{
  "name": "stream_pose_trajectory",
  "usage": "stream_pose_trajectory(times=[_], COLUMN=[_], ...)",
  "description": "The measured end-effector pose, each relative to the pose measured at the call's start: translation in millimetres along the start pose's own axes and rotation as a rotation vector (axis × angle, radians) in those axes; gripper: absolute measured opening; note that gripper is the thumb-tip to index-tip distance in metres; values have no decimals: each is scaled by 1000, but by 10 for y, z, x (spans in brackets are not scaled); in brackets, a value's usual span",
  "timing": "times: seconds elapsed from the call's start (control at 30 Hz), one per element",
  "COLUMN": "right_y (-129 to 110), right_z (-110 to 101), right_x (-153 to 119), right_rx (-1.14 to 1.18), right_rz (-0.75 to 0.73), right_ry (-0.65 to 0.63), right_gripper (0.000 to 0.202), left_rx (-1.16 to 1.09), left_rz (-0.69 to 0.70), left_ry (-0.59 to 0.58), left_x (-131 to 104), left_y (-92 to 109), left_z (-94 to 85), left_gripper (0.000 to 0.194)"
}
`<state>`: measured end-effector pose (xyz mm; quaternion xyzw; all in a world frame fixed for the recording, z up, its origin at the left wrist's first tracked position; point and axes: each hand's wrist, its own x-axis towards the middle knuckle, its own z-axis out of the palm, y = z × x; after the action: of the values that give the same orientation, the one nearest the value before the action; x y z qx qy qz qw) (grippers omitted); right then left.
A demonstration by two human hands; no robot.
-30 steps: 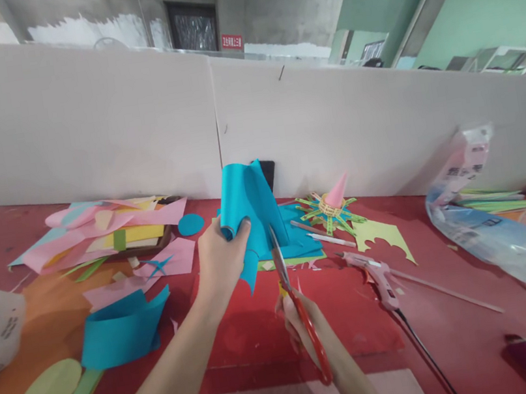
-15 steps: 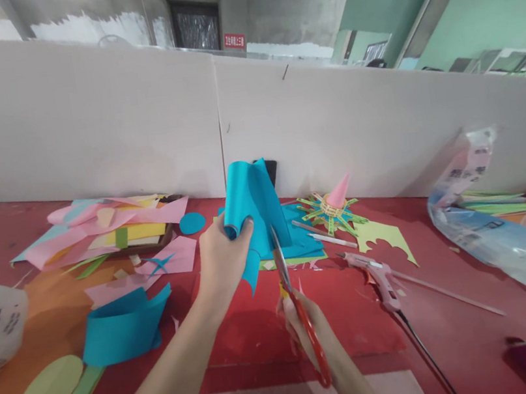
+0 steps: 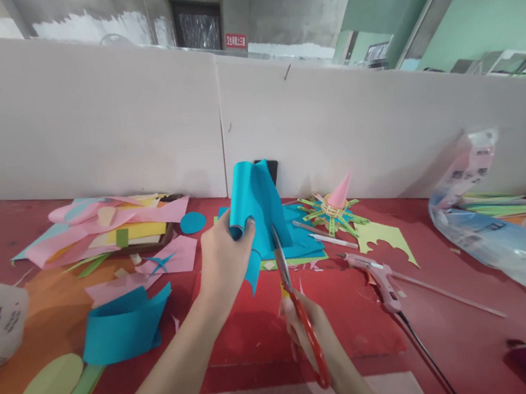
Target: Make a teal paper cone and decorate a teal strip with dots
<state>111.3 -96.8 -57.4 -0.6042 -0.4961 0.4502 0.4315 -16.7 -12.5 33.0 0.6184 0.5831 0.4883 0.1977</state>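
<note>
One hand, the left hand [image 3: 225, 255], pinches a big curled piece of blue paper [image 3: 245, 193], with its thumb in front. The right hand [image 3: 319, 323] is wrapped around the red handles of the scissors [image 3: 281, 263]. The blue paper stands up past both hands, and the blades touch its low part, between the hands. I can't tell how wide the blades are.

This looks like the snipping step, with the cut only partly done. I think the next snip calls for a firm left hand, and blades lined up with the cut. The paper is bendy, so it could fold or slip, and those left fingers should mind the blades.

More blue sheets [image 3: 307, 246] lie on the desk [image 3: 464, 351] just past the right hand. A pink glue gun [image 3: 382, 284] lies to the right of that hand.
</note>
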Motion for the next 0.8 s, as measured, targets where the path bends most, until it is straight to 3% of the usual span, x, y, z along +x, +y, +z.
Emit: stream_pose_trajectory(times=[0.23, 0.8], right_y=[-34, 16], right_z=[-4, 22], right_x=[-19, 9], right_rx=[71, 3], right_rz=[82, 82], right_ry=[-60, -8], right_gripper=[45, 46], left_rx=[41, 57], left_rz=[42, 35], left_ry=[5, 8], left_x=[3, 19], left_y=[-6, -29], left_z=[-2, 7], left_gripper=[25, 24])
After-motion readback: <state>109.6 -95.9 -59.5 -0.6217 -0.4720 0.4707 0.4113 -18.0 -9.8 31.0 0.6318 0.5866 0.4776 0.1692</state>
